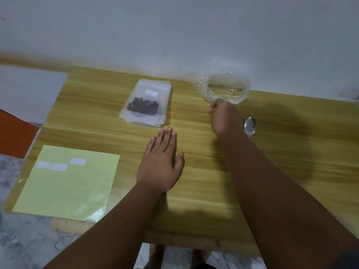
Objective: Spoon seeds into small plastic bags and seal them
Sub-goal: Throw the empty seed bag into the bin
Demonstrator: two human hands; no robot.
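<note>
Left of the seed bag (pixel 143 104), which lies filled, labelled and seemingly sealed atop a stack (pixel 144 124), sits a label sheet (pixel 66 183), the left hand (pixel 161 164) rests flat and open nearer than it, and rightward the right hand (pixel 223 118), curled with grip unclear, meets an empty-looking clear wrapper (pixel 225 90) by the spoon (pixel 249 126), so little seems left.
</note>
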